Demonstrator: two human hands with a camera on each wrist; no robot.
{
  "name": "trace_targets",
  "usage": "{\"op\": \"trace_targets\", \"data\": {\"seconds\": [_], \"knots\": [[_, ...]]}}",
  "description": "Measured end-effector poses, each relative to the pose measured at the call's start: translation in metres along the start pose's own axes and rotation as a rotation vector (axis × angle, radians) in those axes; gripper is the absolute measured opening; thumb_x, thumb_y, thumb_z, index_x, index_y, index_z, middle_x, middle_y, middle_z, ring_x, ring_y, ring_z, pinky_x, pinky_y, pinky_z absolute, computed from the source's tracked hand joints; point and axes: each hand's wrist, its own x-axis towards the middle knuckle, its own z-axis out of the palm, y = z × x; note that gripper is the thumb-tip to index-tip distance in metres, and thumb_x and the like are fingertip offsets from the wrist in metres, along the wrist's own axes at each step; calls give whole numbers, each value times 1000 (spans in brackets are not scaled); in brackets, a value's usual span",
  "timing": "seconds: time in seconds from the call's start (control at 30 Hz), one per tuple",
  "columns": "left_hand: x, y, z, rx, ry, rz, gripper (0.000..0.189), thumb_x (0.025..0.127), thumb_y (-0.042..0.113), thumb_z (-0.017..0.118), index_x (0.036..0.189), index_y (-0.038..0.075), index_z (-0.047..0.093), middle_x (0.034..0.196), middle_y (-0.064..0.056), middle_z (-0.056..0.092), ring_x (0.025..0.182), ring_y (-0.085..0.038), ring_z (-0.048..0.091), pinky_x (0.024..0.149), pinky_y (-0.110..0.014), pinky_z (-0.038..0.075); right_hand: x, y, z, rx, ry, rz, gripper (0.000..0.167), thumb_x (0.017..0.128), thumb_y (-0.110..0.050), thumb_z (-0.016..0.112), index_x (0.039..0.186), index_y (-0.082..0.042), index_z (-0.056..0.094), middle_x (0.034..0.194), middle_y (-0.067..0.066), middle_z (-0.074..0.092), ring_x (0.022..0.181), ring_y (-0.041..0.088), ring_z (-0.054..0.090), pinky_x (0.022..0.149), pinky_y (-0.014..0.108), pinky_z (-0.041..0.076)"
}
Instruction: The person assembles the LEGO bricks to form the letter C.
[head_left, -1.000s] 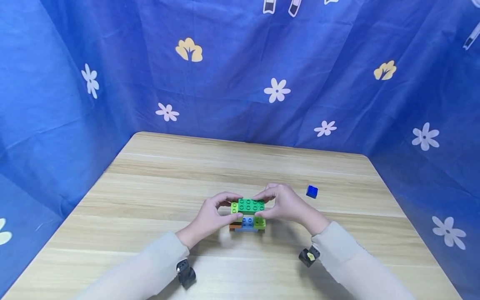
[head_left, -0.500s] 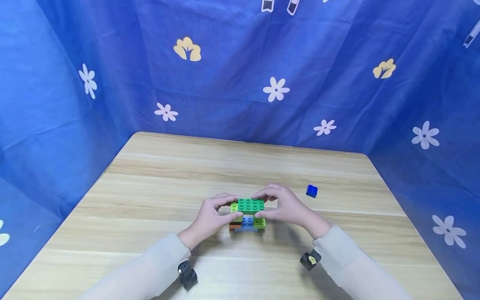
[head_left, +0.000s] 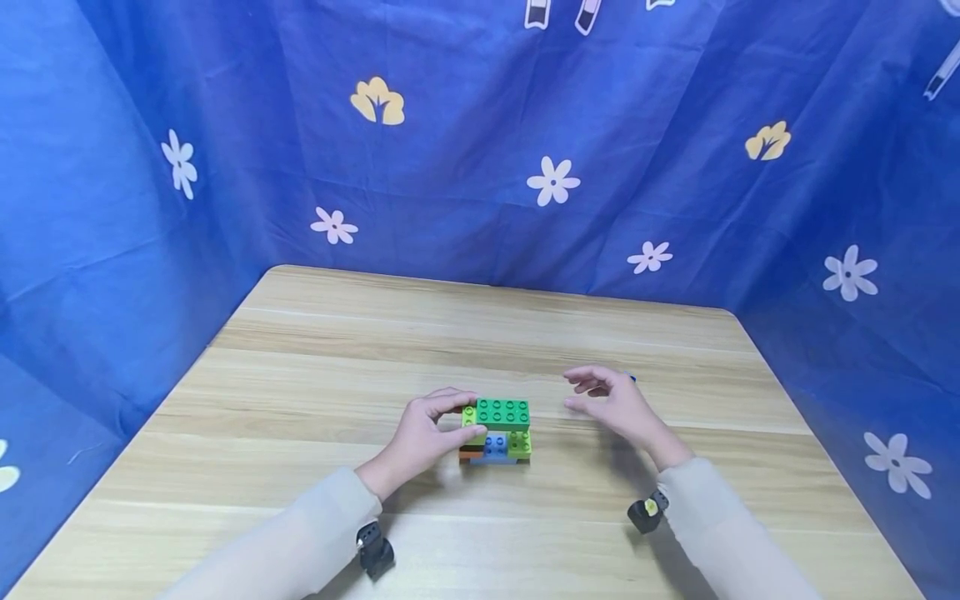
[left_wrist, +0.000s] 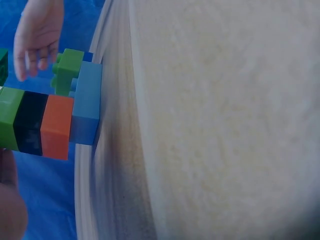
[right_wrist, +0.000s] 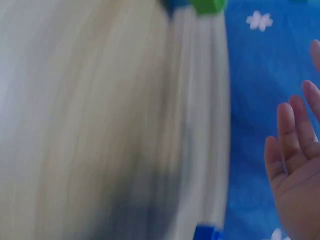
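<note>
Between the thumb and fingers of my left hand [head_left: 423, 433] is the left side of a small toy building brick structure, at its upper lime brick [head_left: 468, 414]. A green brick [head_left: 502, 414] with studs tops the structure. In the left wrist view, a black brick [left_wrist: 31, 122] and an orange brick [left_wrist: 56, 127] stack beside the light blue base brick [left_wrist: 86, 105]. Another lime brick [head_left: 519, 444] sits on the base's right end. My right hand [head_left: 618, 408] is apart from the structure, fingers loosely extended and holding nothing. It mostly covers a small dark blue brick [head_left: 632, 377] in the head view.
The wooden table [head_left: 337, 333] is bordered by a blue curtain [head_left: 465, 108] with flower prints at the back and sides. A black wrist camera [head_left: 374, 550] hangs at the left cuff, and another camera [head_left: 647, 511] at the right cuff.
My right hand has let go of the green brick and moved right, now overlapping the dark blue brick. The left hand keeps its place on the structure.
</note>
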Motion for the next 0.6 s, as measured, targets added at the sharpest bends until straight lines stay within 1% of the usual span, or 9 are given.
{"op": "trace_targets", "data": {"seconds": [0.1,0.23,0.33,0.4,0.6], "knots": [[0,0,0,3,-2,4,44,74,13,82,113,1,67,112,-4,66,108,-19,58,99,-39,43,-2,20,-13,-40,69,-12,39,78,-10,78,113,0,64,107,11,67,95,36,60,84,37,50],[-1,1,0,2,-6,-4,43,74,13,82,113,2,68,112,-3,66,109,-19,58,98,-38,43,-5,40,-29,-141,168,5,40,77,-15,80,112,-2,65,105,14,66,95,32,60,84,46,47],[-1,1,0,1,-8,-12,43,74,13,82,113,3,68,113,-2,66,109,-18,57,98,-38,43,-8,52,-38,-206,223,25,43,77,-18,81,113,-2,65,108,17,65,99,32,58,85,50,45],[-1,1,0,2,-7,-13,43,74,13,82,113,3,68,113,-2,66,109,-18,57,98,-37,43,-9,59,-43,-221,242,43,45,77,-19,81,115,-2,64,113,18,63,102,32,56,86,51,44],[-1,-1,0,-4,-10,0,42,74,13,82,113,4,68,110,-1,66,104,-17,59,97,-37,44,-12,73,-50,-229,246,110,50,76,-15,81,120,-2,61,119,19,59,107,35,53,88,51,47]]}}
